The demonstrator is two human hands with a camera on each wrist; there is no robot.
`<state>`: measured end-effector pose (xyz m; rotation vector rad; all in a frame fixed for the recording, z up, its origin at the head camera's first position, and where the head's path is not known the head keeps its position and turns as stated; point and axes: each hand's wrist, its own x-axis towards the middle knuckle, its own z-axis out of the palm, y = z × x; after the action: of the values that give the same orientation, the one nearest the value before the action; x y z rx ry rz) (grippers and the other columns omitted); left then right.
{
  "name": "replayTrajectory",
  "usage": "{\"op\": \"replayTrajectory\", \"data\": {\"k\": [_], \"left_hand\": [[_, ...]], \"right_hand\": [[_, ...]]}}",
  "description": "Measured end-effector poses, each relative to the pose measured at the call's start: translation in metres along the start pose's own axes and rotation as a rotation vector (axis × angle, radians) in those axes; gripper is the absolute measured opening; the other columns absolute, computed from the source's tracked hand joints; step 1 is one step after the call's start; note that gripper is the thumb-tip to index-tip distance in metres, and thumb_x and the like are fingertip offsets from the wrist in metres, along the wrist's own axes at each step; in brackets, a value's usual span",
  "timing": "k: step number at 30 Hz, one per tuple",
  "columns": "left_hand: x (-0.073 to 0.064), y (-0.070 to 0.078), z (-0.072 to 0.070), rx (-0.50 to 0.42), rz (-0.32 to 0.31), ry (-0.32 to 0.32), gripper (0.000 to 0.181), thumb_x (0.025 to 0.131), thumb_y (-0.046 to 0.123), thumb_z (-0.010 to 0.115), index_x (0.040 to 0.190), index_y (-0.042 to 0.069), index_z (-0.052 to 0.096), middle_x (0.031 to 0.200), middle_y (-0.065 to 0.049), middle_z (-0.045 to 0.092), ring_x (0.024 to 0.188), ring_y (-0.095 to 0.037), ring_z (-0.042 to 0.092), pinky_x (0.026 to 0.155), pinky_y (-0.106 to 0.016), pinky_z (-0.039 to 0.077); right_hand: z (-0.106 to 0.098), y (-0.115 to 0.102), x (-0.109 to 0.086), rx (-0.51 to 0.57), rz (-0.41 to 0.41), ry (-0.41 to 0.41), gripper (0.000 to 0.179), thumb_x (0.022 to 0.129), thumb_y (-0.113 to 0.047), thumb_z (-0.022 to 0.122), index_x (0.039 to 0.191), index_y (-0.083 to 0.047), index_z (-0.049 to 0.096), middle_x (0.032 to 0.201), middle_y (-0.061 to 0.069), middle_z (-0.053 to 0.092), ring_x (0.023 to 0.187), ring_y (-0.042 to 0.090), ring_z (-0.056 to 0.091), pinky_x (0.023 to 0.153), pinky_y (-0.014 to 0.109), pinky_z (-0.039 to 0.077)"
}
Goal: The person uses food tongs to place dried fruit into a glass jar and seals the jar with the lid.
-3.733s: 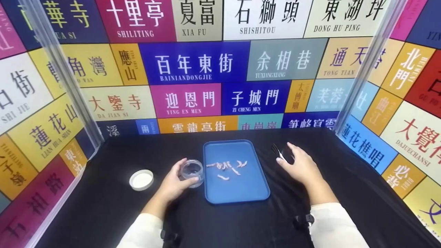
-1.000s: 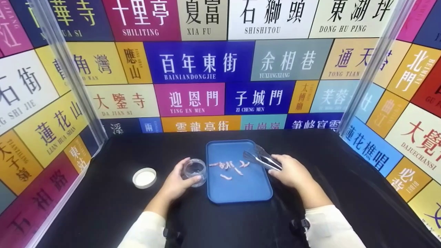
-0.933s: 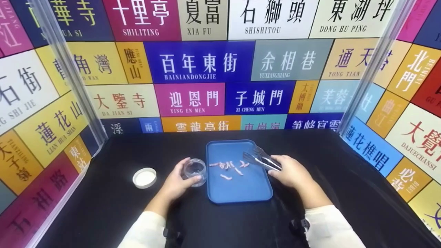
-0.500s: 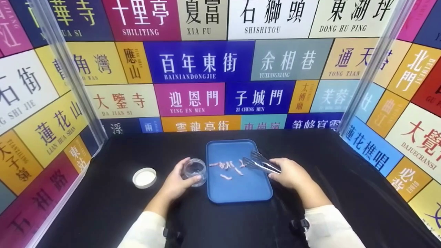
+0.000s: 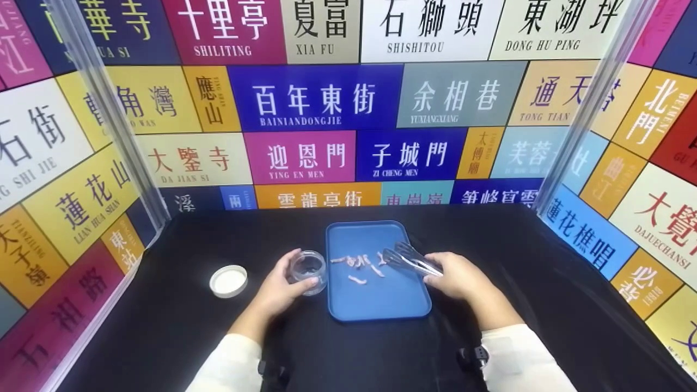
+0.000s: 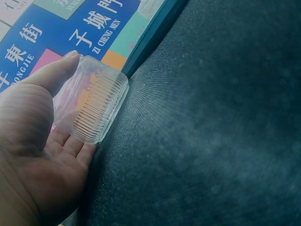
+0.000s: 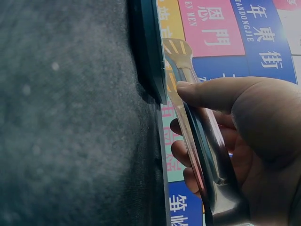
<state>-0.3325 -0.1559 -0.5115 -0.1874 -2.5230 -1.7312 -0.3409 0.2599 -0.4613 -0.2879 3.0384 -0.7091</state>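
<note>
My left hand [image 5: 283, 283] holds a clear, uncapped jar [image 5: 309, 264] beside the tray's left edge, thumb on the near side. In the left wrist view the jar [image 6: 101, 106] shows ribbed sides. My right hand [image 5: 460, 275] grips metal tongs [image 5: 411, 258], reaching in over the right edge of the blue tray [image 5: 375, 302]. Several pale pink, strip-like pieces [image 5: 358, 280] lie scattered on the tray. The tongs' tips are at the rightmost piece and partly cover it; whether they pinch it I cannot tell. Slotted ends show on the tongs [image 7: 188, 113] in the right wrist view.
A round white lid [image 5: 228, 281] lies left of my left hand. Black cloth [image 5: 348, 359] covers the table. Colourful sign panels [image 5: 316, 98] wall off the back and sides, with clear upright strips [image 5: 580, 109] at the corners.
Earlier my right hand was at the tongs beyond the tray's right side; now the tongs are over the tray. In the last second their arms have drawn together and tips lowered. The jar stays put.
</note>
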Motion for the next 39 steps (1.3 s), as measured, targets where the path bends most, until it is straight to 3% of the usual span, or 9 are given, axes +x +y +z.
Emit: {"op": "replayTrajectory", "data": {"k": [18,28,39], "left_hand": [[0.0004,-0.0005,0.0004,-0.001,0.009,-0.002,0.090,0.088,0.033,0.090,0.162,0.013,0.043,0.162,-0.014,0.054,0.146,-0.036,0.055,0.126,-0.058,0.041],[-0.0001,-0.0011,0.0003,-0.008,0.008,-0.001,0.089,0.088,0.031,0.090,0.162,0.014,0.043,0.163,-0.013,0.053,0.147,-0.035,0.055,0.126,-0.058,0.041],[-0.0003,-0.0005,0.0005,-0.008,0.008,0.001,0.090,0.088,0.032,0.090,0.162,0.014,0.043,0.164,-0.014,0.053,0.148,-0.036,0.054,0.126,-0.057,0.040]], "right_hand": [[-0.0027,0.0037,-0.0007,0.009,-0.025,0.043,0.039,0.098,-0.017,0.075,0.135,-0.010,0.072,0.127,0.016,0.076,0.114,0.035,0.070,0.109,0.064,0.052],[-0.0034,0.0035,-0.0007,-0.006,-0.041,0.058,0.035,0.097,-0.015,0.075,0.132,-0.010,0.073,0.118,0.014,0.079,0.104,0.031,0.071,0.104,0.062,0.055],[-0.0035,0.0035,-0.0009,-0.004,0.021,0.034,0.052,0.096,-0.023,0.076,0.145,-0.010,0.066,0.138,0.019,0.071,0.120,0.038,0.067,0.112,0.065,0.050]]}}
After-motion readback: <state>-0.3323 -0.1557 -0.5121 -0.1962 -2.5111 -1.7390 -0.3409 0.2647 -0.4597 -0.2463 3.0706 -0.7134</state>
